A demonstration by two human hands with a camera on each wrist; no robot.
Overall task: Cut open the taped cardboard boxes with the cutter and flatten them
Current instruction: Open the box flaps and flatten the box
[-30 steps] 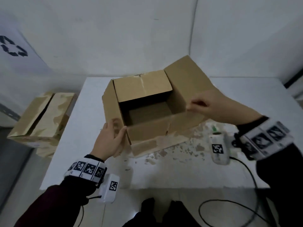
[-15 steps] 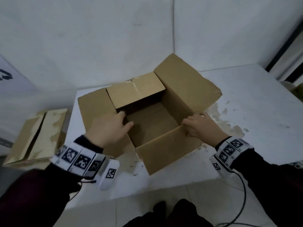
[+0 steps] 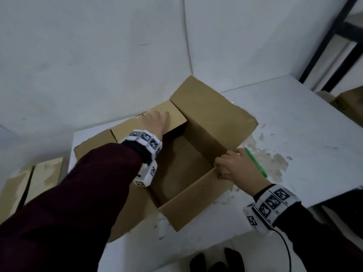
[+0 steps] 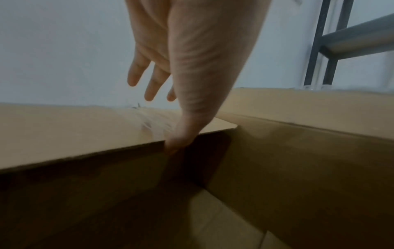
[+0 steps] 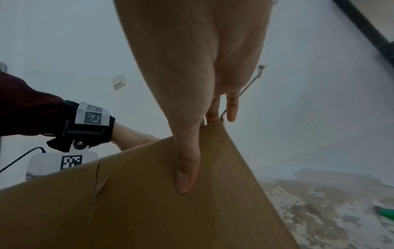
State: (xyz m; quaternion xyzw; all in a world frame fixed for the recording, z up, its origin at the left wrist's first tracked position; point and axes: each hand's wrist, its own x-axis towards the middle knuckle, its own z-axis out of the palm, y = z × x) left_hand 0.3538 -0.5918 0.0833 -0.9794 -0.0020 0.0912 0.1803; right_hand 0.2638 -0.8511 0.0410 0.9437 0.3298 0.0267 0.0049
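Observation:
An open brown cardboard box (image 3: 206,122) stands on the white table (image 3: 304,124) with its flaps spread. My left hand (image 3: 155,122) reaches across the opening to the far flap (image 4: 74,128). Its fingers are straight above the flap, and the thumb (image 4: 181,134) touches the flap's near edge. My right hand (image 3: 233,167) pinches the box's near right corner, the thumb (image 5: 187,170) flat on the outer cardboard (image 5: 149,210) and the fingers behind the edge. The green cutter (image 3: 255,162) lies on the table just beyond my right hand and also shows at the right wrist view's edge (image 5: 385,213).
Flattened cardboard (image 3: 29,183) lies on the floor left of the table. Another box (image 3: 345,99) sits past the table's right end under a black metal rack (image 3: 334,46). White walls close the back. A cable (image 3: 286,252) hangs from my right wrist.
My left hand has left the box's left flap and reached over the opening to the far flap. My right hand has stayed at the near right corner.

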